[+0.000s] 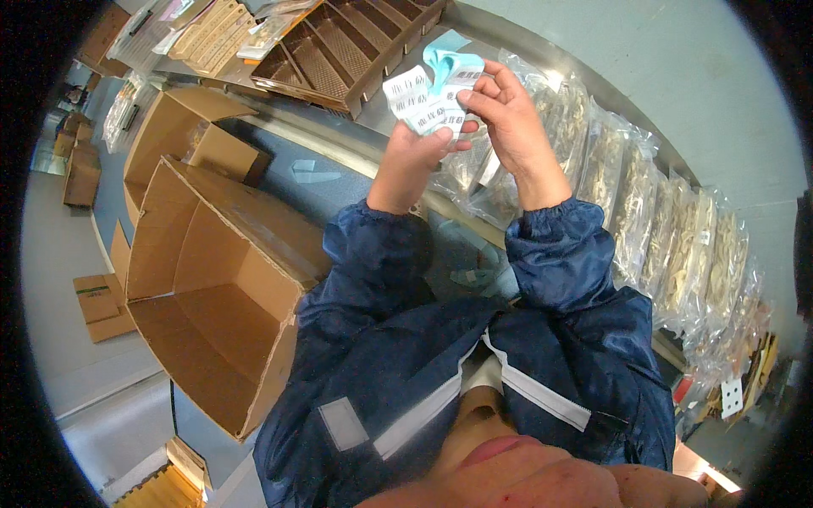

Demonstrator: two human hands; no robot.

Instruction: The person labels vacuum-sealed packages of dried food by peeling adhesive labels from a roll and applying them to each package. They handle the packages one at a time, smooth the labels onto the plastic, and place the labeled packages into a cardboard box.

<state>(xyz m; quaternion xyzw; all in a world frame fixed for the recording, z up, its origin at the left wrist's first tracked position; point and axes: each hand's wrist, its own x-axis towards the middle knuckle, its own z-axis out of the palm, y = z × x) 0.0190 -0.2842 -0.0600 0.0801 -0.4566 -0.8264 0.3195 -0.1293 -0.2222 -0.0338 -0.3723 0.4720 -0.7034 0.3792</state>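
Between my two hands is a curling strip of printed labels (pixel 422 101) on pale blue backing paper. My left hand (pixel 422 152) grips its lower end, with the thumb across the front. The upper right part of the strip is pinched by my right hand (pixel 502 111) between thumb and fingers. Both hands are raised above the edge of a metal worktable (pixel 394 120). Clear plastic bags of pale dried food (pixel 571 140) stand in a row on the table, just beyond and to the right of my right hand.
A brown compartmented plastic tray (pixel 336 57) sits on the table beyond my left hand. To my left stands an open cardboard box (pixel 216 317), with another cardboard box (pixel 171 133) behind it. Pale blue paper scraps (pixel 314 171) lie on the floor. Wooden pieces (pixel 213 38) are stacked at the far left.
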